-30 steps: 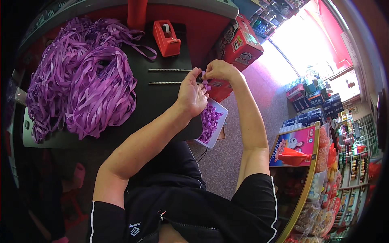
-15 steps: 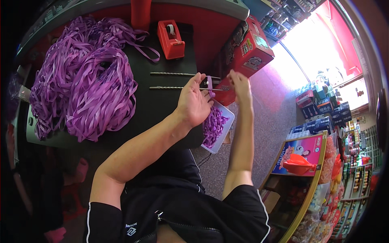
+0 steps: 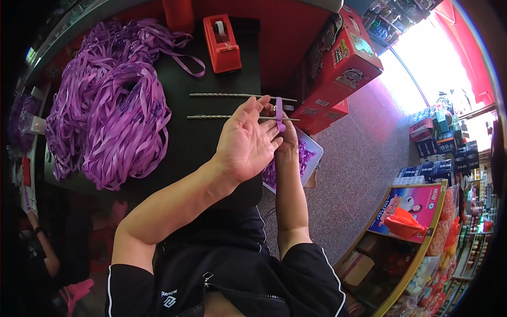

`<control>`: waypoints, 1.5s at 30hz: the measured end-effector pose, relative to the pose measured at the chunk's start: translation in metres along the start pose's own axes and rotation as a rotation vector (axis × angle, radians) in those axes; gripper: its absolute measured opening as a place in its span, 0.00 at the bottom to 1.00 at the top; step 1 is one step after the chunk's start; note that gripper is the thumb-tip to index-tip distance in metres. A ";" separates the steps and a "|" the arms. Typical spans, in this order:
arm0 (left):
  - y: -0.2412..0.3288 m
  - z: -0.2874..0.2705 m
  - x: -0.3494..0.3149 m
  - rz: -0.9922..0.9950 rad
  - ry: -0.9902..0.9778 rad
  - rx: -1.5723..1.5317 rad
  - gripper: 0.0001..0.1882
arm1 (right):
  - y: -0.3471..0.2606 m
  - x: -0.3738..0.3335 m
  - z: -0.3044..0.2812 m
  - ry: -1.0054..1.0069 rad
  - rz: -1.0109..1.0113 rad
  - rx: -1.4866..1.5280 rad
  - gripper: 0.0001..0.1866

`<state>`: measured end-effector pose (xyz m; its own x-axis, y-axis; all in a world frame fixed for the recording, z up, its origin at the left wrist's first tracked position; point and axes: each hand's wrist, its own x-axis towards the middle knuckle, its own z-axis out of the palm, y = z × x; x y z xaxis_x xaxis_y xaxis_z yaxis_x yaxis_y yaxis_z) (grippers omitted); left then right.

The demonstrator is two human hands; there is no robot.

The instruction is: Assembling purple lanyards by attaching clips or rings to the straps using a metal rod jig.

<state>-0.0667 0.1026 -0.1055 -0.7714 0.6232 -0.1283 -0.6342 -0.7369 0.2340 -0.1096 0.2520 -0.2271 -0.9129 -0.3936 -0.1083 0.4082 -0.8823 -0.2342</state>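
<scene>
Two thin twisted metal rods (image 3: 211, 117) jut out side by side over the black table. A short purple ribbon (image 3: 280, 117) is looped across both near their right ends. Palm up, my left hand (image 3: 240, 140) lies against the rods with its fingers apart, their tips beside the ribbon. My right hand (image 3: 288, 140) comes up behind the ribbon, its fingers bent in at it and partly hidden by the ribbon and my left fingers. Under my hands sits a pale tray (image 3: 311, 168) of small purple ribbon pieces (image 3: 304, 157), partly covered by my right arm.
A big heap of purple ribbon (image 3: 124, 127) covers the left of the black table (image 3: 211, 153). Behind the rods stands a red tape dispenser (image 3: 222, 45). Red cartons (image 3: 338, 63) stand beyond the table's right side. A glass-fronted cabinet (image 3: 401, 253) is at the right. Another person's arm (image 3: 45, 243) shows far left.
My right hand has moved left and down, from right of the rods to behind the ribbon. My left hand has shifted slightly left. The view has also moved a little.
</scene>
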 end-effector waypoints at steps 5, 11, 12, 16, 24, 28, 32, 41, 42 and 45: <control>0.001 -0.002 0.000 -0.002 -0.006 -0.003 0.32 | 0.003 -0.003 0.009 0.032 -0.022 -0.102 0.15; 0.000 -0.001 0.001 -0.004 0.006 -0.008 0.31 | -0.001 -0.002 0.008 -0.031 -0.027 -0.099 0.11; -0.001 -0.001 0.001 -0.004 0.005 -0.011 0.31 | -0.001 -0.002 0.007 -0.027 -0.038 -0.100 0.10; 0.000 -0.002 0.001 0.001 0.016 -0.015 0.31 | -0.001 -0.005 0.019 -0.095 -0.003 -0.091 0.06; 0.001 -0.001 -0.001 0.000 0.002 -0.013 0.31 | -0.035 -0.012 0.033 0.137 0.090 -0.340 0.06; -0.001 0.002 0.000 -0.011 0.004 -0.010 0.31 | -0.056 -0.016 0.033 0.133 0.084 -0.397 0.08; 0.001 0.001 -0.001 -0.005 0.023 -0.006 0.32 | -0.058 -0.031 0.067 0.345 0.068 -0.653 0.09; -0.002 0.003 0.000 -0.034 0.046 0.050 0.40 | -0.075 -0.046 0.060 0.528 -0.205 -1.144 0.16; -0.002 0.006 -0.001 -0.033 0.068 0.065 0.41 | -0.073 -0.046 0.064 0.546 -0.208 -1.176 0.17; -0.001 0.005 -0.001 -0.033 0.033 0.096 0.44 | -0.062 -0.041 0.068 0.409 -0.271 -1.211 0.14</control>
<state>-0.0645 0.1042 -0.1009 -0.7524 0.6367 -0.1685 -0.6527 -0.6865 0.3204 -0.0979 0.3056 -0.1424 -0.9865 0.0546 -0.1543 0.1520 -0.0453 -0.9873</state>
